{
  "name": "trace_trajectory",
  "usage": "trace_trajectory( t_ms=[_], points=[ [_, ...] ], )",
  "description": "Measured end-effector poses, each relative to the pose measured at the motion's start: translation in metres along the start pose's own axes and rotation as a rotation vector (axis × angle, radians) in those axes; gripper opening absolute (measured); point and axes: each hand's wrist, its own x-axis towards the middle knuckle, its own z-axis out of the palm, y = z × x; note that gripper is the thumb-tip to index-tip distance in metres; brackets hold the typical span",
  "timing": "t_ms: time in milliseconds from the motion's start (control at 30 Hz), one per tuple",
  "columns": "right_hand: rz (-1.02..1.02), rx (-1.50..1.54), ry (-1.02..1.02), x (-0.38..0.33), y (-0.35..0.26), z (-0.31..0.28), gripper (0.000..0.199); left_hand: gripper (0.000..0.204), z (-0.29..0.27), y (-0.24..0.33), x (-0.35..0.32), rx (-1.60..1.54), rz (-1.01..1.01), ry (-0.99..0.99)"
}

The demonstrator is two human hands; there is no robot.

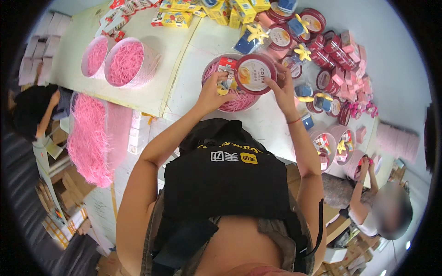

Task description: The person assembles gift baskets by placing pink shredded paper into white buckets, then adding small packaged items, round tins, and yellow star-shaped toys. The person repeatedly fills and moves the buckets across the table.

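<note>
White tabletop filled most of the frame [276, 124], crowded along the upper right with finished round gift boxes [317, 20], yellow cartons [177, 18] at the top, and two round tubs of pink paper shred [124, 62] in the upper left. A loose heap of the same shred [90, 138] hung at the left edge. Just above the centre sat the round box I was watching [232, 99], its bed of pink shred showing under the hands.

From my seat I saw the left hand [212, 92] pinching a small packet [226, 69] down into the box, fingers closed on it. The right hand [283, 92] held the rim of a round red-edged tin [254, 73], tilted up on the box's far side, fingertips curled on its edge.

I judged the tin stiff and light, with a smooth rim that might slip, so gripping across the edge with thumb and fingers looked soundest. The shred was soft and springy and would give under anything pressed in. The box wall looked like thin card, best steadied low at the side rather than squeezed.

Another person [368, 202] worked at the lower right, a third [32, 110] at the left edge
</note>
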Motion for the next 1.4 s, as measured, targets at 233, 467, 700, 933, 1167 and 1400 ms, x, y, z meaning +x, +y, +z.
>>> trace_trajectory(
  t_ms=[233,467,700,933,1167,1400],
  points=[
    [-0.061,-0.891,-0.428,0.003,0.022,0.021,0.059,0.084,0.007,-0.044,-0.003,0.727,0.249,-0.028],
    [-0.318,-1.058,-0.328,0.009,0.051,0.026,0.044,0.051,0.020,-0.053,0.010,0.788,0.316,-0.101],
    [-0.141,-1.129,-0.272,-0.003,0.072,0.036,0.036,0.050,0.020,-0.044,0.020,0.651,0.421,-0.186],
    [-0.019,-0.693,0.389,-0.039,0.063,-0.091,0.024,0.056,0.026,-0.044,0.025,0.693,0.326,-0.183],
    [0.021,-0.911,1.125,-0.020,0.078,-0.359,0.028,0.059,0.024,-0.038,0.027,0.727,0.298,-0.203],
    [0.221,-1.159,0.822,0.072,0.086,-0.366,0.089,0.054,0.021,-0.025,0.027,0.724,0.249,-0.234]
  ],
)
